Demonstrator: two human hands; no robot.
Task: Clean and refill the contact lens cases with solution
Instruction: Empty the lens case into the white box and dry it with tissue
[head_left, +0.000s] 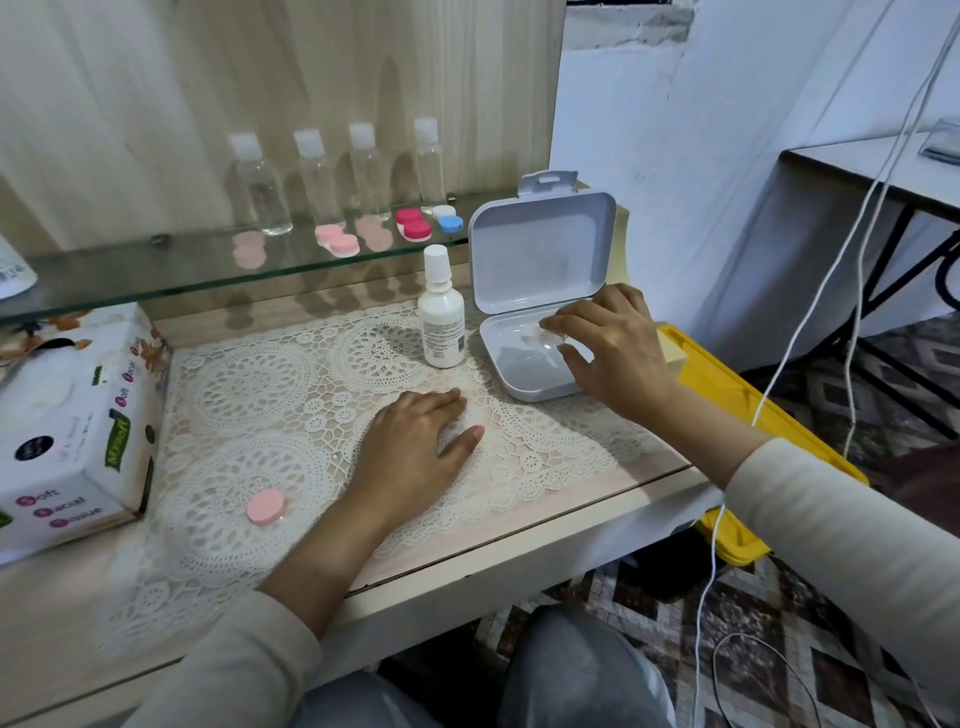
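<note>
**One pink cap (266, 506) lies loose at seven o'clock**

My left hand (415, 441) rests flat and open on the lace (249, 384) of the counter (519, 519). At one o'clock my right hand (608, 348) pinches a pale piece (543, 335) inside the open box (519, 387). At twelve the solution bottle (440, 312) stands capped. Beyond it three lens cases (413, 224) sit closed on the glass shelf (156, 270), so I judge most work remains.

head cam | worn, wide-angle | faces forward and down | close over table (545, 519)
</note>
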